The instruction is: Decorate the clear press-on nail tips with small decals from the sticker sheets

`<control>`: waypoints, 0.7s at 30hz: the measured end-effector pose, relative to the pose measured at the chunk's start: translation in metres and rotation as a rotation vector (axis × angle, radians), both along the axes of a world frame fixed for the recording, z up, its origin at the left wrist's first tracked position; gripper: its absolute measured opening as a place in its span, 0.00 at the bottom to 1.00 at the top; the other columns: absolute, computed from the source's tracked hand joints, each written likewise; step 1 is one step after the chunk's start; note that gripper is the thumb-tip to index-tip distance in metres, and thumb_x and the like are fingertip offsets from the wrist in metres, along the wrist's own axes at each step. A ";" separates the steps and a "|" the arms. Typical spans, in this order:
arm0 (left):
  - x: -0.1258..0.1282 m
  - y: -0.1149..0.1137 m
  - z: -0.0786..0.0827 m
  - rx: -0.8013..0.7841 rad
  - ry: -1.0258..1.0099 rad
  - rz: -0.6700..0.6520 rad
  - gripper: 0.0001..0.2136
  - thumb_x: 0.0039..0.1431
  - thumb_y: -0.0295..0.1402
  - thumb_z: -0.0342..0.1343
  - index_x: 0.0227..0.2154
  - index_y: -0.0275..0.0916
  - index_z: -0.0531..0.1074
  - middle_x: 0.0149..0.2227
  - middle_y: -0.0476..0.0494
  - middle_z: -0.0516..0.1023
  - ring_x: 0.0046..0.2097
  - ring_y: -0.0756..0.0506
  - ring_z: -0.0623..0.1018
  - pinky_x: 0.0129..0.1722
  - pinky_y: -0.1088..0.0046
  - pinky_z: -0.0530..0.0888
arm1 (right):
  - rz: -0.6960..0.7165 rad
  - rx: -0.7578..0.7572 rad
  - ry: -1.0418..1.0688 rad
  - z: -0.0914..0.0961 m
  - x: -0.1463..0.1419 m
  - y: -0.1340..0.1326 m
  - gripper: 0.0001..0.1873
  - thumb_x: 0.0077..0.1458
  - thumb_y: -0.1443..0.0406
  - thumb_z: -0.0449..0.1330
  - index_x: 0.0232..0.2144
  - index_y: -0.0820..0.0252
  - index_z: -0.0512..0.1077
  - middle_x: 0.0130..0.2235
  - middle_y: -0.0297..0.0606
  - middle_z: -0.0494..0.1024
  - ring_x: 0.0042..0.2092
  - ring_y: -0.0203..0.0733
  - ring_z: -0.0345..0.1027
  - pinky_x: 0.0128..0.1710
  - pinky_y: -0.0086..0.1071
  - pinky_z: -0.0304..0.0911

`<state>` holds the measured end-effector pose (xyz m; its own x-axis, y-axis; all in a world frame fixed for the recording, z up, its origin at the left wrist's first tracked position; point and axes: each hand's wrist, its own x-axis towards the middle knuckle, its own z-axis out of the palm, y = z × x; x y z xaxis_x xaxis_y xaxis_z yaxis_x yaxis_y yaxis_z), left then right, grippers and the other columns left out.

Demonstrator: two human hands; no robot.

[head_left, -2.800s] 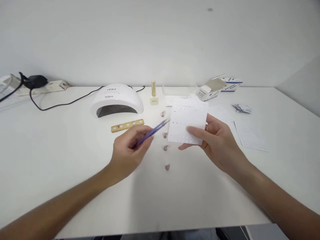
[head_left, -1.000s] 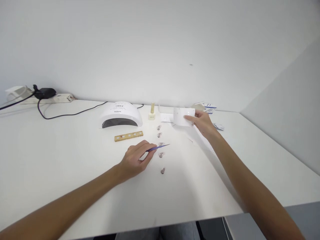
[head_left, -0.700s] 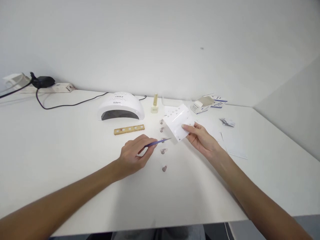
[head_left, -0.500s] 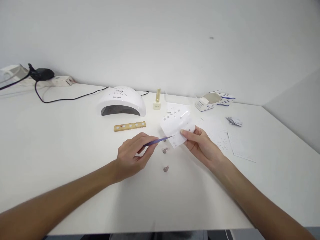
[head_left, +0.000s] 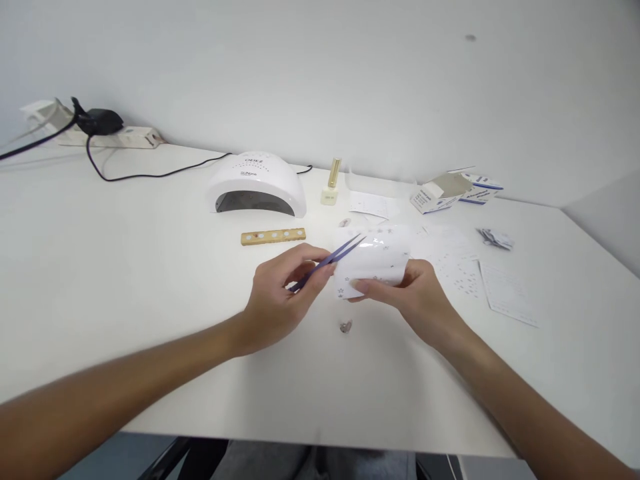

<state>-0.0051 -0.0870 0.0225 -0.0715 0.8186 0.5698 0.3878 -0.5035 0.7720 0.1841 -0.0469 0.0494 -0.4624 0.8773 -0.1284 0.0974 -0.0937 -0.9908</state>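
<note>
Nearest you, toward the front edge of the counter point(head_left: 125, 267), a small grey stud point(head_left: 345, 326) lies alone. Just beyond it your left hand point(head_left: 280, 293) pinches the purple tweezers point(head_left: 330, 259), and your right hand point(head_left: 415, 300) is clamped on the lower edge of the star sticker sheet point(head_left: 375, 263). You have brought that sheet back from the far edge, and the tweezer tips have risen over its upper left corner, so tool and sheet now meet. Farther back lie the wooden strip point(head_left: 273, 236), the nail lamp point(head_left: 257, 185) and a gold-capped bottle point(head_left: 331, 183).
</note>
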 end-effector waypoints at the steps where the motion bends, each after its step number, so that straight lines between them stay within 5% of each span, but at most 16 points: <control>1: 0.000 0.000 0.000 -0.003 0.012 0.005 0.02 0.56 0.26 0.56 0.33 0.38 0.73 0.27 0.50 0.74 0.25 0.56 0.72 0.20 0.82 0.66 | -0.002 0.029 -0.062 0.002 0.000 -0.001 0.09 0.45 0.63 0.68 0.32 0.57 0.79 0.36 0.38 0.81 0.38 0.47 0.76 0.37 0.38 0.72; 5: 0.000 0.002 0.001 -0.012 0.045 0.031 0.02 0.56 0.27 0.57 0.32 0.37 0.73 0.24 0.52 0.74 0.24 0.56 0.72 0.18 0.84 0.65 | -0.029 0.097 -0.192 0.004 0.001 -0.002 0.08 0.45 0.59 0.67 0.28 0.56 0.79 0.30 0.36 0.81 0.33 0.44 0.75 0.29 0.33 0.69; 11: 0.000 0.002 -0.001 0.062 0.173 0.158 0.02 0.54 0.27 0.58 0.27 0.37 0.73 0.20 0.55 0.72 0.21 0.57 0.70 0.20 0.83 0.65 | -0.178 0.056 -0.071 -0.001 0.004 0.001 0.09 0.47 0.57 0.67 0.28 0.56 0.79 0.32 0.36 0.81 0.35 0.45 0.76 0.31 0.33 0.71; 21: 0.001 -0.003 -0.007 0.012 0.293 0.094 0.03 0.55 0.28 0.57 0.26 0.38 0.71 0.16 0.57 0.63 0.19 0.58 0.58 0.19 0.82 0.60 | -0.256 0.034 -0.036 -0.007 0.009 0.006 0.08 0.48 0.55 0.66 0.27 0.52 0.78 0.34 0.38 0.81 0.37 0.50 0.75 0.33 0.39 0.72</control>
<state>-0.0040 -0.0903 0.0150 0.0220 0.8095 0.5867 0.6383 -0.4630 0.6150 0.1927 -0.0411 0.0420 -0.2205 0.9693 -0.1090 0.1105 -0.0862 -0.9901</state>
